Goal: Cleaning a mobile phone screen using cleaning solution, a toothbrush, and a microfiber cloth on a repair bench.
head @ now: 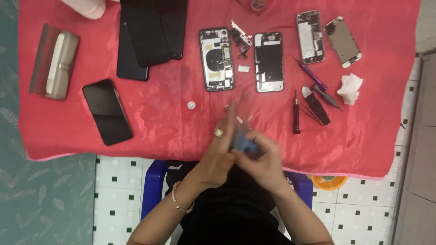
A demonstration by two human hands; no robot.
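Both hands gripping blurred blue thing [245,144] together: left hand [221,152] lying flat against it, right hand [263,159] closing around. Opened phones [217,59] lying far on red cloth [172,118].

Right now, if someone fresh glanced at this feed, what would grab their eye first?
First, the bright red cloth covering the table, with two opened phone bodies lying side by side at its centre, their insides showing. Next, the left hand and right hand pressed together at the near edge around a small, blurred blue object. Small tools lie right of the hands, and a dark phone lies face up at left.
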